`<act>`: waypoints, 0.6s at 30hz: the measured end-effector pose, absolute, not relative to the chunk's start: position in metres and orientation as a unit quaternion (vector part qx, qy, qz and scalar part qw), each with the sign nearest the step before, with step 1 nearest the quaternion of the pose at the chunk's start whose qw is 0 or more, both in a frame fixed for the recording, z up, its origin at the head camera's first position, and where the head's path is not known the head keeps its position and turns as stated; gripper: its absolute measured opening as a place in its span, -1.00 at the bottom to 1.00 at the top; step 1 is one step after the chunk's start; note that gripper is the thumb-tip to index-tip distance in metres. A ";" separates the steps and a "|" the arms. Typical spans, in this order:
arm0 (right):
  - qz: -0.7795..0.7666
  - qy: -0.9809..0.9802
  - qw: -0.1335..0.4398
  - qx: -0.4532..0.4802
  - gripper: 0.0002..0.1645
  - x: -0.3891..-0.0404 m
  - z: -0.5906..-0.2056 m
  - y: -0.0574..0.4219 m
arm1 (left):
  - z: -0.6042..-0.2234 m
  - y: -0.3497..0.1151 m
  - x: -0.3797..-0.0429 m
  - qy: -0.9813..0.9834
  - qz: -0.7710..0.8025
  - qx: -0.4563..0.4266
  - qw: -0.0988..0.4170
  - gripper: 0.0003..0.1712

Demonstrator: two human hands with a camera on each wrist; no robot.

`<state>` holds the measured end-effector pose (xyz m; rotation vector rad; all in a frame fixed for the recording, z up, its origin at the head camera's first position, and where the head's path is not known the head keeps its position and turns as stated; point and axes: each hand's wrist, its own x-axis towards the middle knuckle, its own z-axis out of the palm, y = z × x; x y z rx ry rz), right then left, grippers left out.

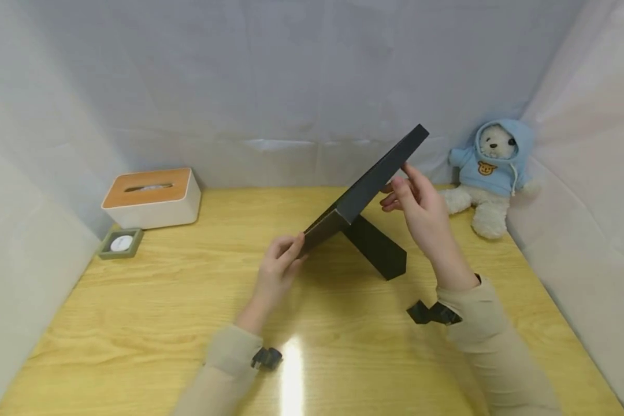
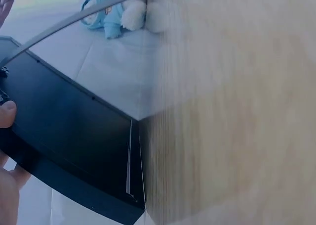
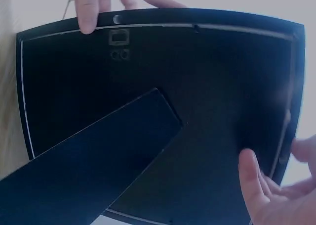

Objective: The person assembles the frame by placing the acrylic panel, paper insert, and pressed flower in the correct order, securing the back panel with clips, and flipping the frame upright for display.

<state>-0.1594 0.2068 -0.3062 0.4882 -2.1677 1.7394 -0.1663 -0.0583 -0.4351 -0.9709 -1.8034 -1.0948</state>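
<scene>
A black picture frame (image 1: 379,182) leans back to the right, its fold-out stand leg (image 1: 377,248) spread behind it. Seen from the right wrist, the dark back panel (image 3: 212,76) has a raised rim, with the stand leg (image 3: 108,151) crossing in front of it. My left hand (image 1: 278,268) grips one edge, thumb (image 2: 7,114) on one side and fingers below. On the other side, my right hand (image 1: 421,208) has its fingers loosely bent against the back near the edge; one fingertip (image 3: 249,160) lies over the panel. The frame's front is hidden.
A white tissue box (image 1: 156,211) with a wooden lid stands at the back left. Beside it lies a small green square tray (image 1: 132,248) holding a white disc. A plush toy (image 1: 486,173) in a blue hoodie sits at the back right. Pale sheets (image 1: 291,86) enclose the wooden table (image 1: 161,312).
</scene>
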 end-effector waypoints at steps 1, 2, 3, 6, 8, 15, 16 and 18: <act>0.614 -0.759 0.151 0.157 -0.24 -0.158 -0.302 0.205 | -0.436 -0.057 -0.165 -0.713 -0.429 -0.381 0.403 0.19; 0.618 -0.758 0.146 0.147 -0.23 -0.157 -0.299 0.204 | -0.436 -0.055 -0.164 -0.714 -0.428 -0.379 0.403 0.17; 0.622 -0.757 0.143 0.139 -0.22 -0.155 -0.297 0.203 | -0.437 -0.054 -0.163 -0.717 -0.425 -0.377 0.404 0.13; 0.618 -0.761 0.146 0.135 -0.26 -0.152 -0.290 0.204 | -0.437 -0.049 -0.158 -0.731 -0.402 -0.373 0.407 -0.03; 0.583 -0.785 0.159 0.136 -0.32 -0.150 -0.285 0.205 | -0.437 -0.045 -0.156 -0.740 -0.385 -0.374 0.405 -0.09; 0.420 -0.891 0.130 0.113 -0.27 -0.149 -0.266 0.214 | -0.435 -0.032 -0.148 -0.753 -0.329 -0.387 0.418 -0.19; 0.401 -0.901 0.117 0.113 -0.26 -0.149 -0.264 0.216 | -0.434 -0.031 -0.147 -0.754 -0.321 -0.388 0.421 -0.24; 0.361 -0.921 0.093 0.113 -0.24 -0.148 -0.260 0.218 | -0.433 -0.028 -0.144 -0.757 -0.305 -0.390 0.425 -0.35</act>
